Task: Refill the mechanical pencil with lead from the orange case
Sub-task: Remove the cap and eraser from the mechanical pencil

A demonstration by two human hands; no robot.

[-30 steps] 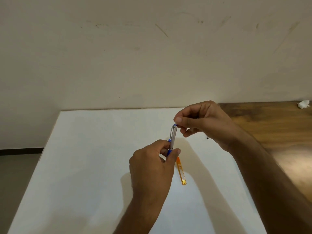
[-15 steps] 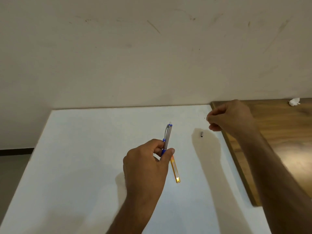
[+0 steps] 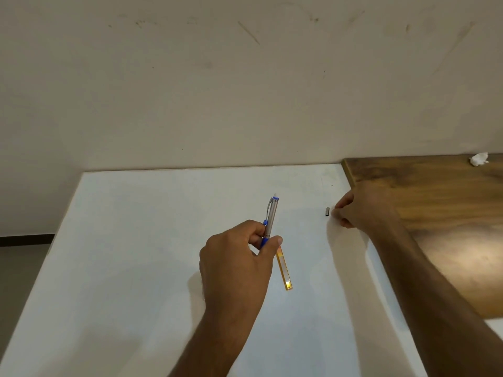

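Observation:
My left hand (image 3: pixel 236 257) grips the grey and blue mechanical pencil (image 3: pixel 271 216) by its lower end. The pencil stands almost upright above the white table (image 3: pixel 136 240), its white top end bare. The slim orange lead case (image 3: pixel 284 270) lies flat on the table just right of that hand, partly hidden behind the thumb. My right hand (image 3: pixel 362 208) rests on the table's right edge with its fingertips pinched together, right beside a small dark cap (image 3: pixel 327 211) lying on the table. I cannot see whether anything tiny sits between those fingertips.
A brown wooden surface (image 3: pixel 449 213) adjoins the white table on the right, with a crumpled white tissue (image 3: pixel 479 159) at its far end. A plain wall rises directly behind both. The floor shows to the left of the table.
My right hand left the pencil's top, swung right and came down beside the small dark cap. The left hand kept the pencil upright in about the same place.

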